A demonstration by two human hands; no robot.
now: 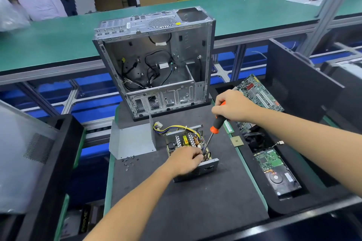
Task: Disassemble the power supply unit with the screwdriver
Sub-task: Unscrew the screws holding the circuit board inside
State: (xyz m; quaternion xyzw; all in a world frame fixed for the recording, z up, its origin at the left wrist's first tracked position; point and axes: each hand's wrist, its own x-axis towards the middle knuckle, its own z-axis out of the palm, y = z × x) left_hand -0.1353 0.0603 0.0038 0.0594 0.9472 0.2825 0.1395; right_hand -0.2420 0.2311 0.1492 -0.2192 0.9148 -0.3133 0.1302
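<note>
**Removing the Board Screws from the Opened Power Supply Unit**

The power supply unit [193, 152] lies on the dark mat [195, 197], in front of the emptied computer case [154, 60]; its cover [133, 141] is already set aside at the left, beside loose screws [129, 161]. The screwdriver [214, 129] is gripped at its orange-and-black handle by the right hand [234, 106], fingers wrapped round it. The tip is lowered among the internal wires. The left hand [185, 160] rests over the near edge of the unit, fingers curled at the tip; whether anything is pinched cannot be told. The shaft should be kept square to the screw head, downward pressure maintained, and the housing steadied against twisting. Wires should be kept clear.
</note>
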